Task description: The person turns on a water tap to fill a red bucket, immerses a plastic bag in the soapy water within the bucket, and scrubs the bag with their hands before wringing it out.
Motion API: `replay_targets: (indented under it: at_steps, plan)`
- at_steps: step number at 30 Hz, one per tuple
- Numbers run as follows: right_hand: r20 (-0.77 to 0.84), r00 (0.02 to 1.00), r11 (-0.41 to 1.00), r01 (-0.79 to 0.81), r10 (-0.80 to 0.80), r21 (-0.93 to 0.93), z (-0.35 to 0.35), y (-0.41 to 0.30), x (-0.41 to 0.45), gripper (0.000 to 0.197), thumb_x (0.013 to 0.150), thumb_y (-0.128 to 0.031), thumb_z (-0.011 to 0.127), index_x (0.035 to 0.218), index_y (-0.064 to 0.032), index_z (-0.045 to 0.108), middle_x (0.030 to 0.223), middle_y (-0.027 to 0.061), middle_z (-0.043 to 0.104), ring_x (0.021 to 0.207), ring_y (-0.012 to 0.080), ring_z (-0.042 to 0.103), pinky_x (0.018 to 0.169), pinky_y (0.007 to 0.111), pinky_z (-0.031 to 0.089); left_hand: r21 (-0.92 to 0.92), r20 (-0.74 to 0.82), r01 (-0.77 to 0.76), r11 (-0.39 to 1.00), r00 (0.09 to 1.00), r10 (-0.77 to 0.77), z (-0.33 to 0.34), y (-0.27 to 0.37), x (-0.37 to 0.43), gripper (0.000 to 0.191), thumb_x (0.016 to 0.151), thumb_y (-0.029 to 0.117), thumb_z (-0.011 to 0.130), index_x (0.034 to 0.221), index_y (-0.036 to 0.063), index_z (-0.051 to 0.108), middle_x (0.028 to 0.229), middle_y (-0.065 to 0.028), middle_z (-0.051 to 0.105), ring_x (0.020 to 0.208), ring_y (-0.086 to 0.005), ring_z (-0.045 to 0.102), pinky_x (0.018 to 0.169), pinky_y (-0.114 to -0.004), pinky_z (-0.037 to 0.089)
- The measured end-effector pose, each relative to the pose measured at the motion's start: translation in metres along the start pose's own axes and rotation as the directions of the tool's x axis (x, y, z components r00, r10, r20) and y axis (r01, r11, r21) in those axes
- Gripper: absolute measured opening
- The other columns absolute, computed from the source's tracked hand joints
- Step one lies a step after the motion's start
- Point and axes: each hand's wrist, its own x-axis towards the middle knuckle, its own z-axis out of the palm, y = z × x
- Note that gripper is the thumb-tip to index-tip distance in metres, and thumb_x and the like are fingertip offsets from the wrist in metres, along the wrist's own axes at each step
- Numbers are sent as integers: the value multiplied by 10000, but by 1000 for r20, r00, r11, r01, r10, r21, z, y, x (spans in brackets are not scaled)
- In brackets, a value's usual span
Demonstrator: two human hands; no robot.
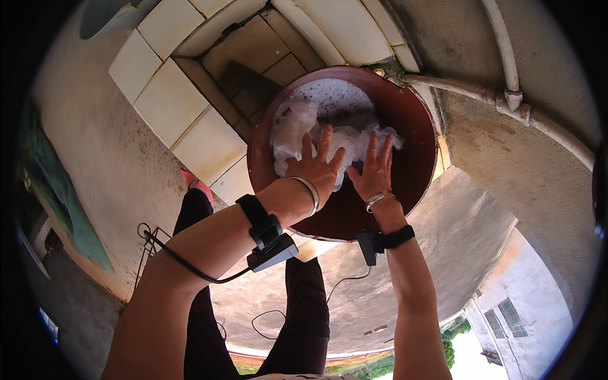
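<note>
A round dark-red basin [412, 118] holds soapy water with white foam [339, 92] toward its far side. Wet, whitish, see-through material [295, 128], perhaps thin fabric or plastic film, lies bunched in the water. My left hand [316, 164] is over the middle of the bunch, palm down with fingers spread. To its right, my right hand [374, 168] reaches over the right end of the material, thumb apart from the fingers. Neither hand grips anything that I can see. Contact under the palms is hidden.
The basin rests on the edge of a tiled ledge [172, 102], beside a recessed tiled sink [256, 52]. Pipes [475, 90] run along the wall at right. Black devices are strapped to my left forearm [266, 237] and right wrist [380, 242], with trailing cables.
</note>
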Motion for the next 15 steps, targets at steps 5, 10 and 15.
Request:
replay_targets:
  at_steps: [5,10,15]
  plan:
    - [458,888,930,203,-43,-306,46,-21,33,652,792,-314,517,1334,-293,155,1400,133,-81,1261,428,-6,951,509,281,107,461,100,989,876,-138,35,-1,50,814,715,258,640,1343,250,123,1387,-163,-102,1232,-482,26,919,-543,320]
    - [632,770,935,156,86,-318,70,-6,60,603,807,-421,449,1329,-273,187,1399,141,-70,1266,401,-60,991,503,206,414,598,112,903,715,-363,89,-21,112,741,701,594,512,1305,280,220,1382,-117,19,1240,-448,11,877,-643,251]
    - [487,873,892,203,22,-403,137,39,80,515,814,-387,409,1228,-80,409,1357,164,224,1260,406,75,1003,525,118,472,588,250,846,626,-513,131,-57,168,558,719,464,574,1204,213,460,1313,-35,331,1199,-343,255,918,-533,281]
